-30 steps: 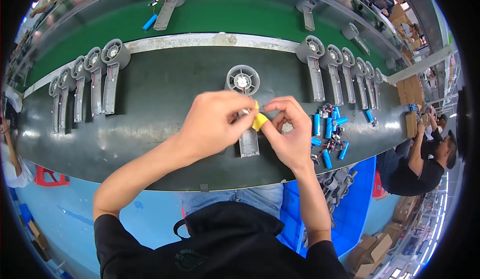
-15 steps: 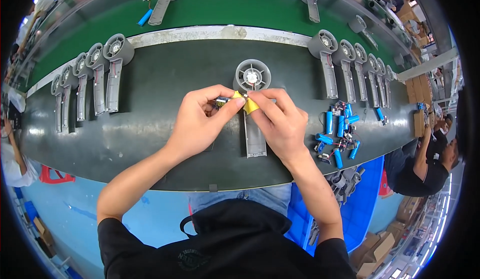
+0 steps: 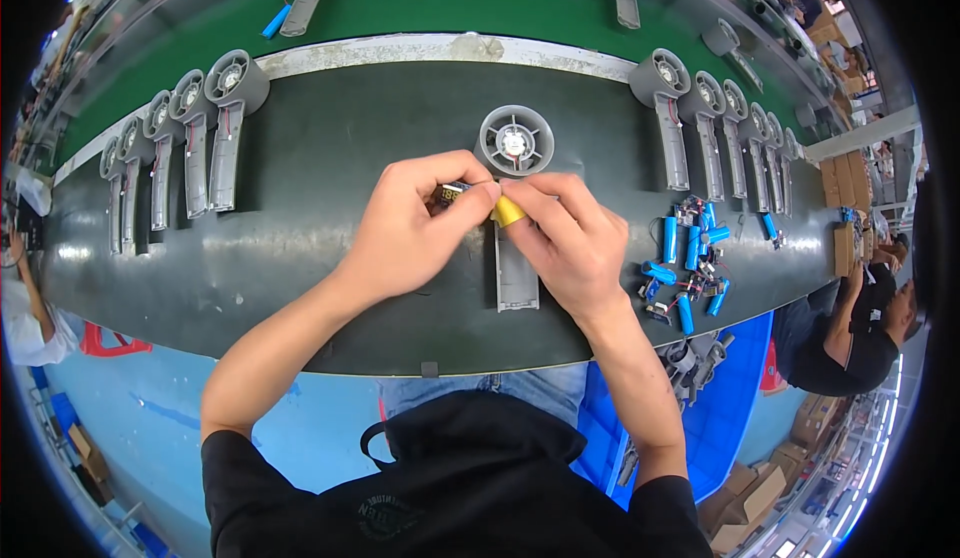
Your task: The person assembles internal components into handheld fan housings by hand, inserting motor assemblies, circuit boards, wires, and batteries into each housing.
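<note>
**I pinch a yellow piece (image 3: pixel 507 211) over an open fan housing (image 3: pixel 549 144)**

My left hand (image 3: pixel 425 223) curls around a dark circuit board (image 3: pixel 450 194), thumb and forefinger tips pressed together; close beside them, my right hand (image 3: pixel 575 243) pinches the yellow piece between thumb and forefinger. Both hover over the housing's handle (image 3: pixel 517 280), midway along the dark table (image 3: pixel 340 138).

I judge this unit partly done: a hub (image 3: pixel 515 145) sits inside the ring, but the board isn't seated, and the handle's visible part lies uncovered, without a cell. Blue cells (image 3: pixel 693 248) are piled to my right.

The housing is grey, round and spoked; the yellow piece looks smooth and curved, the board mostly hidden.
</note>
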Motion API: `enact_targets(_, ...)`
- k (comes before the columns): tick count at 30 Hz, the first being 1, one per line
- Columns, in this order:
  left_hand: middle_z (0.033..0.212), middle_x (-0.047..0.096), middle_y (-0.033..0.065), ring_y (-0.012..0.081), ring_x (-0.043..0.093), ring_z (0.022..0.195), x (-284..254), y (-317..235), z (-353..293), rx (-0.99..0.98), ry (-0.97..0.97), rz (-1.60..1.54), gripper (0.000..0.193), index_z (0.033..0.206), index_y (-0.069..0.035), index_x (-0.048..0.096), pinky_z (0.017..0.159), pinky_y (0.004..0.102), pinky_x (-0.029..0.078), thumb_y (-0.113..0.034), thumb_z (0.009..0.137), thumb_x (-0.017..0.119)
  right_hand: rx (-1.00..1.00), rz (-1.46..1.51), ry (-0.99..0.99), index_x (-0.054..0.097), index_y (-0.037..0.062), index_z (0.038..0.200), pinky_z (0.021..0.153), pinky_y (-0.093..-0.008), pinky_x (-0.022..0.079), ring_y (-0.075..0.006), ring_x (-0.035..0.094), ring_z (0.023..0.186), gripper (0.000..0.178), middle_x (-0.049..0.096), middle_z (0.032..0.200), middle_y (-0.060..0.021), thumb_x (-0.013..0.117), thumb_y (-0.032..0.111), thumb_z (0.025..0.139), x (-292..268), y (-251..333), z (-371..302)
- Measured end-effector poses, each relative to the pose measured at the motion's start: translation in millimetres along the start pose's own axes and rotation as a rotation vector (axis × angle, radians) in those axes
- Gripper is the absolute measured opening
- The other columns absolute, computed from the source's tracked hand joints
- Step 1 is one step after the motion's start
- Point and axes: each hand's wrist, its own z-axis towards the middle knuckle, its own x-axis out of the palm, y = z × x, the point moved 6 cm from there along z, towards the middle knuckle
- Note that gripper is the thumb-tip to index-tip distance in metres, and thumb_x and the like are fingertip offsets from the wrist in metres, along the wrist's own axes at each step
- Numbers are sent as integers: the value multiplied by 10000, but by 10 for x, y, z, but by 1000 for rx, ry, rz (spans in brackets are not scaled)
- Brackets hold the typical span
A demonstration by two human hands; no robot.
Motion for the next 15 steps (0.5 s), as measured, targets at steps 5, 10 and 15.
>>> enact_targets(5, 785, 589, -43, 12, 470, 695, -1, 10, -16, -156, 103, -259, 121, 935, 17, 646, 616, 207, 385, -88, 937, 585, 5, -8, 12, 716, 73, 940, 529, -269, 502, -162, 638, 638, 259, 663, 878, -36, 760, -1, 695, 3, -6, 23)
enact_targets(10, 815, 579, 4, 79, 478, 669, -61, 71, -104, -59, 104, -228, 221, 1137, 29, 609, 598, 217, 391, -106, 965, 574, 69, 34, 5, 714, 63, 944, 521, -273, 497, -158, 627, 620, 251, 656, 872, -45, 753, -2, 706, 13, -53, -14)
enact_targets(15, 974, 683, 82, 157, 657, 831, -14, -22, -181, 16, 128, -138, 342, 1271, 59, 564, 796, 275, 539, -2, 937, 598, 81, 82, 4, 712, 48, 952, 507, -255, 485, -130, 605, 586, 244, 653, 873, -49, 743, -10, 717, -6, -34, -12)
